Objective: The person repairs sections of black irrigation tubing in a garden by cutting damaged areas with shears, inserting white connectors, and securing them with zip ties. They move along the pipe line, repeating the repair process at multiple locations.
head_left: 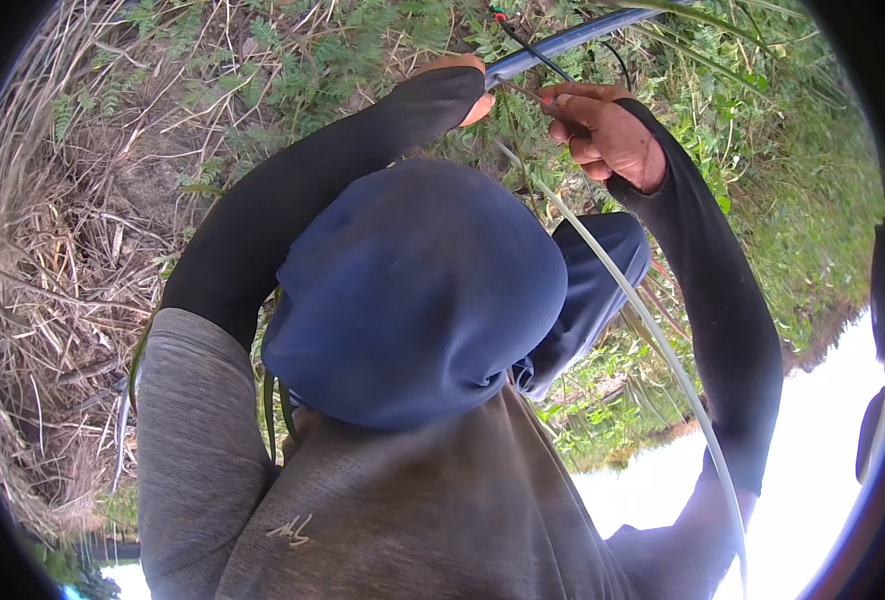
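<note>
At the top of the head view, my left hand (462,82) is closed around the near end of a blue pipe (572,38). The black sleeve hides most of its fingers. My right hand (602,128) is to the right of that end, its thumb and fingers pinched on a thin tool (520,91) with a narrow shaft and a reddish part at the fingertips. The shaft points left toward the pipe end; whether it touches cannot be made out. A black cable (530,48) crosses the pipe, and a small red and green piece (499,15) shows near its upper end.
A long pale strip (642,305) runs from below my hands to the lower right. My bent knees in blue trousers (417,290) fill the middle. Dry stalks (62,290) cover the ground at left, green plants (762,160) at right. Bright sky shows at lower right.
</note>
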Action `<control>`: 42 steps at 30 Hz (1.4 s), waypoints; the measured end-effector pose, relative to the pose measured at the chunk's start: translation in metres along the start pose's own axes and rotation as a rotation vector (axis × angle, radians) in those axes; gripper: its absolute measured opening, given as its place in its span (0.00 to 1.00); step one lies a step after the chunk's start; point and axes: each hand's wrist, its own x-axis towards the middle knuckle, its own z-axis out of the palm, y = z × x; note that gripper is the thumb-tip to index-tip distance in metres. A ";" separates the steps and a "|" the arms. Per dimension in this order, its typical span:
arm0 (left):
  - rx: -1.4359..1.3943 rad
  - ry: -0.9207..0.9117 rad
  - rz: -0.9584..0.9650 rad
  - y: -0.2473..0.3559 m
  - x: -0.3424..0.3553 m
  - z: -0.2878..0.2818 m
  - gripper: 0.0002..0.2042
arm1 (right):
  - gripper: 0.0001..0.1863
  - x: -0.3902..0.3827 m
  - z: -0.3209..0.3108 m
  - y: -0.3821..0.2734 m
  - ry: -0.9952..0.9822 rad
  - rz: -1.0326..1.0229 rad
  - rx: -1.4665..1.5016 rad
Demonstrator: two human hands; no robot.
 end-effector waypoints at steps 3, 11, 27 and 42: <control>-0.028 -0.031 -0.053 0.000 0.007 -0.004 0.16 | 0.15 -0.004 -0.010 0.000 -0.049 0.043 0.200; -0.548 -0.281 -0.168 -0.005 0.009 -0.015 0.18 | 0.13 -0.061 0.019 0.009 0.383 -0.436 -0.856; -0.484 -0.229 -0.157 0.004 0.006 -0.016 0.18 | 0.14 -0.043 0.020 0.009 0.444 -0.670 -0.920; -0.294 -0.226 -0.230 0.008 0.008 -0.019 0.19 | 0.16 -0.034 0.023 -0.013 0.366 -0.869 -1.612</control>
